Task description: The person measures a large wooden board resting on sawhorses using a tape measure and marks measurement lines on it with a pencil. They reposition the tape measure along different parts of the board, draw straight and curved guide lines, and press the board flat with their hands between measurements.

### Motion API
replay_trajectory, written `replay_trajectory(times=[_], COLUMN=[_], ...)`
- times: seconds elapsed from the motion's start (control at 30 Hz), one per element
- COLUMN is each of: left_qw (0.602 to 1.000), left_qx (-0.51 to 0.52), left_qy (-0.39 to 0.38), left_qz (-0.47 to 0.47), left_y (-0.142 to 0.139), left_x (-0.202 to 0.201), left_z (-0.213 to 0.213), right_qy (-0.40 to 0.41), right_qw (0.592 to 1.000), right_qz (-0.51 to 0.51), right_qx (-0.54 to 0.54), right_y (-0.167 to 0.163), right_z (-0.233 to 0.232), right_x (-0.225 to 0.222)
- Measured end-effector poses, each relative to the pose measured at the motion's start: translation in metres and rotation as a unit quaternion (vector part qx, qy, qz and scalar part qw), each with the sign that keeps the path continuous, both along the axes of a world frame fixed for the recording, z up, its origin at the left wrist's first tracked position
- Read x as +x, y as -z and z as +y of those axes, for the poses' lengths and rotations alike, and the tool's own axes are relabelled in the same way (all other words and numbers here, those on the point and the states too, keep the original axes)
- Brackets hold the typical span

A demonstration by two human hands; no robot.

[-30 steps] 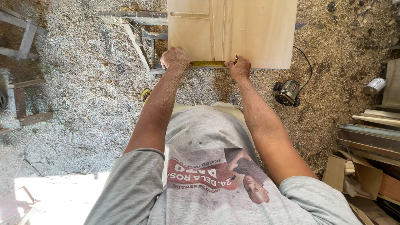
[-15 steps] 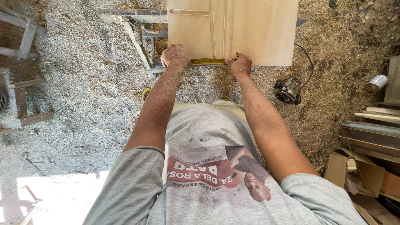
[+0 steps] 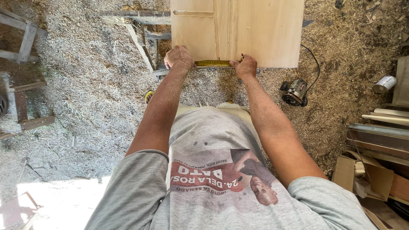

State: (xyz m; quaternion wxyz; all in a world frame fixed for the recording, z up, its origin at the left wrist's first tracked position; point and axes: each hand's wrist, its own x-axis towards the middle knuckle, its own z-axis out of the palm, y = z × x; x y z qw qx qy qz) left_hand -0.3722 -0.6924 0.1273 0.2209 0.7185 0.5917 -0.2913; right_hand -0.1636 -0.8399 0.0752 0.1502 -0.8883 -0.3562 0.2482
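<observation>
- We hold a yellow tape measure (image 3: 214, 63) stretched along the near edge of a pale wooden panel (image 3: 255, 30), between our two hands.
- Our left hand (image 3: 179, 58) sits at the 9 o'clock end of the tape, its grip curled shut over that end against the panel's edge.
- Our right hand (image 3: 245, 67) sits at the 3 o'clock end, fingers pinched shut on the tape at the panel's edge.
- The panel lies at 12 o'clock from both hands, resting on a grey wooden frame (image 3: 140, 25) above the sawdust-covered floor (image 3: 85, 93).
- A power router (image 3: 295, 92) lies on the floor at 4 o'clock from our right hand, its black cord running up towards the panel.
- A silver tin can (image 3: 384, 84) lies far out at 3 o'clock.
- An open brown cardboard box (image 3: 366, 176) sits at 5 o'clock beside stacked boards (image 3: 379, 136).
</observation>
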Motion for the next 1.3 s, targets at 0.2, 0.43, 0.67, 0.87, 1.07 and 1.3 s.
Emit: replay_trajectory(times=[0.2, 0.43, 0.67, 0.87, 1.07, 1.3], left_qw=[1.000, 1.000, 0.999, 1.000, 1.000, 1.000], left_qx=[-0.010, -0.022, -0.042, -0.008, 0.008, 0.005], left_qy=[-0.002, -0.004, -0.017, 0.026, 0.022, 0.023], left_qz=[0.003, 0.002, -0.007, 0.015, 0.018, 0.010], left_y=[-0.0028, -0.0052, -0.0042, -0.0041, -0.0003, 0.0030], left_x=[0.0038, 0.0042, 0.0028, 0.0031, 0.0041, 0.0049], left_z=[0.0049, 0.0060, 0.0037, -0.0029, -0.0030, -0.0027], right_qy=[0.005, -0.007, -0.003, 0.001, 0.000, 0.000], right_qw=[1.000, 1.000, 1.000, 1.000, 1.000, 1.000], right_qz=[0.006, -0.001, -0.005, 0.008, -0.005, 0.012], right_qx=[0.006, 0.004, 0.021, 0.008, 0.021, -0.019], right_y=[0.0004, 0.0011, 0.0022, 0.0033, 0.0052, 0.0061], right_z=[0.0021, 0.0014, -0.0030, -0.0056, -0.0057, -0.0072], right_x=[0.0009, 0.0042, 0.0021, 0.0009, 0.0003, 0.0029])
